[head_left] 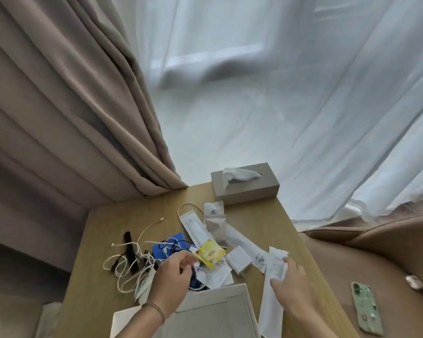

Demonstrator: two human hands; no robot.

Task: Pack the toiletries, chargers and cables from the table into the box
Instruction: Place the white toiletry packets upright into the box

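A pile of items lies on the wooden table [103, 293]: tangled white cables [130, 264], a blue pack [174, 246], a yellow sachet [211, 253], a white charger [238, 261] and several long white toiletry packets [194, 226]. The open grey box [215, 313] sits at the table's near edge. My left hand [174, 276] reaches into the pile beside the yellow sachet, fingers curled around small items there. My right hand [291, 281] pinches a long white packet [271, 301] near its top end.
A grey tissue box [244, 186] stands at the table's far right corner. A phone in a green case [366, 308] lies on the brown seat to the right. Beige curtains hang at the left, sheer white ones behind.
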